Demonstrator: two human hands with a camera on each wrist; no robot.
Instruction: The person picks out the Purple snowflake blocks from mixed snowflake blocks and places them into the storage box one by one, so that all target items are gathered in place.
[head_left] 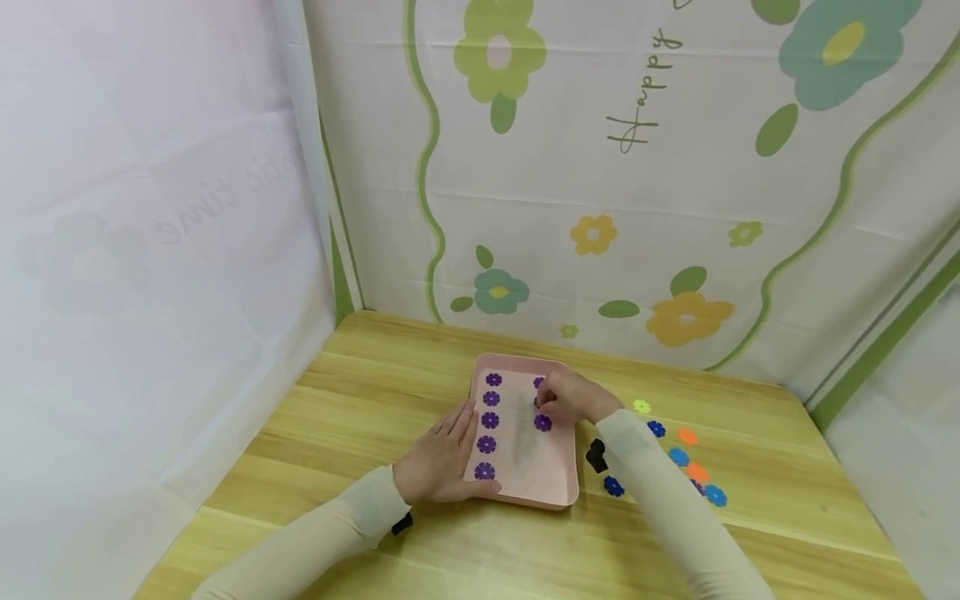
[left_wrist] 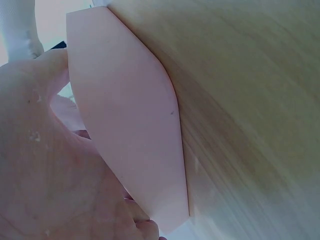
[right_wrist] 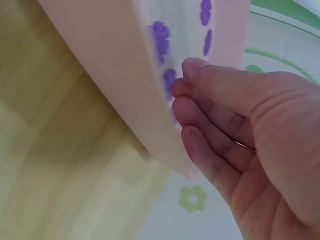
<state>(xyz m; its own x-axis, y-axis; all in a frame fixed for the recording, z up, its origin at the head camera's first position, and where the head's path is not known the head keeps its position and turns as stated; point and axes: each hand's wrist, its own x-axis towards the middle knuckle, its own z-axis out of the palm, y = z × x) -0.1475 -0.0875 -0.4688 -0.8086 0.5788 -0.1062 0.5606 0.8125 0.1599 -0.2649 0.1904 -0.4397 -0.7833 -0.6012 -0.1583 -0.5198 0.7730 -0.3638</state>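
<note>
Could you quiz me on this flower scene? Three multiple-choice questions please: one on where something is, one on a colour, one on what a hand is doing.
1. Where do the loose mixed-colour flowers lie?
A. On the table right of the pink tray
B. Inside the tray
C. On the wall

2. What colour are the flowers inside the pink tray?
A. Orange
B. Purple
C. Green

3. What is the left hand doing?
A. Lifted clear of the table
B. Holding a blue flower
C. Resting against the tray's left edge

Answers: 1 A, they dot the wood beside the right sleeve. 2 B, a purple column shows. 3 C, its fingers lie along the rim.
</note>
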